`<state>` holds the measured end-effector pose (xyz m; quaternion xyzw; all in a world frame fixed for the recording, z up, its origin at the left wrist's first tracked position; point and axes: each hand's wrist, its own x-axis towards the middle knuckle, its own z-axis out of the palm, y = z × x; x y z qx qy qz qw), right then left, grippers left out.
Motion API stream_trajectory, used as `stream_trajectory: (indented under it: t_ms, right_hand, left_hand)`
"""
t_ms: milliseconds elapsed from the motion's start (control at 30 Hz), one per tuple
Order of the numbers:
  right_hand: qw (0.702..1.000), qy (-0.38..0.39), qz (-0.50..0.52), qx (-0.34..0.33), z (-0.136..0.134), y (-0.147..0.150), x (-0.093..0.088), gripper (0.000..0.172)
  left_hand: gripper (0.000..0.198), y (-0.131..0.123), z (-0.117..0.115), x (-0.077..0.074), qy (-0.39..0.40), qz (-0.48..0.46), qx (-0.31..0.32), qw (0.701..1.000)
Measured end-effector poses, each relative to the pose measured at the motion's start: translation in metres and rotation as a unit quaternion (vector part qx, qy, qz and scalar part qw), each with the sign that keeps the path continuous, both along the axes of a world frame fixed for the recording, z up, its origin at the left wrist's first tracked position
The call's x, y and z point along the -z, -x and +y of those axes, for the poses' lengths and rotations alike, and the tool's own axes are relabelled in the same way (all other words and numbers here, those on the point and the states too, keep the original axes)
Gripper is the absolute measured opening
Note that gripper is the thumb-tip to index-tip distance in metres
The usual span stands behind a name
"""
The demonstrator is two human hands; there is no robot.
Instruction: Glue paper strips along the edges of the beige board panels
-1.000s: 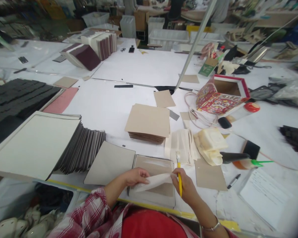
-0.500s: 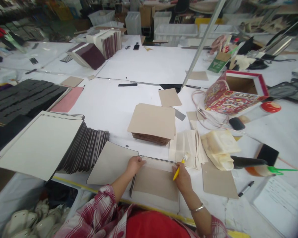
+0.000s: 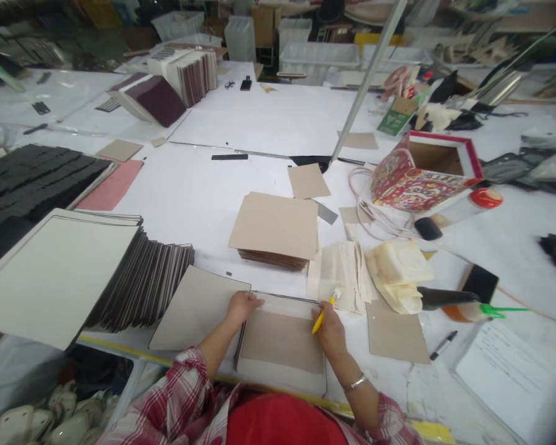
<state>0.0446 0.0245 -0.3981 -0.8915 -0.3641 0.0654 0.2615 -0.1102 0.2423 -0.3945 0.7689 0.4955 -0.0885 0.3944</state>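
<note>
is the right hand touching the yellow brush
Touching: the head view shows the yellow brush lying across the curled right hand, held in its grasp with no gap between them.

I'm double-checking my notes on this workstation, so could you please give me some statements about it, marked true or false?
1. The right hand holds a yellow brush. True.
2. The left hand holds the black pen. False: the pen lies on the table, and this hand is at the upper left corner of the brown panel.
3. A silver bracelet is on the right wrist. True.
4. The stack of brown boards stands inside the patterned box. False: it stands on the table, apart from that box.
</note>
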Motion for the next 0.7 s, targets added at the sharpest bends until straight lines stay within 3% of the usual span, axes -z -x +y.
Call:
stream_trajectory:
  t_ms: [333,467,600,700]
  right_hand:
    - [1.0,0.014,-0.008,0.004,0.002,0.002,0.003,0.026]
    - [0.998,0.017,-0.057,-0.011,0.005,0.003,0.001,0.026]
    - [0.991,0.027,-0.132,0.011,0.003,0.001,-0.005,0.029]
    - [0.989,-0.011,-0.148,-0.021,0.001,0.007,-0.005,0.025]
  left_hand:
    - [0.029,-0.004,0.004,-0.001,0.016,0.039,0.029,0.999]
    - [0.03,-0.005,0.007,-0.011,-0.008,0.055,0.055,0.997]
    - [0.043,0.001,0.004,-0.029,-0.078,0.064,0.059,0.993]
    - [0.046,0.012,-0.014,-0.035,-0.218,0.003,0.108,0.97]
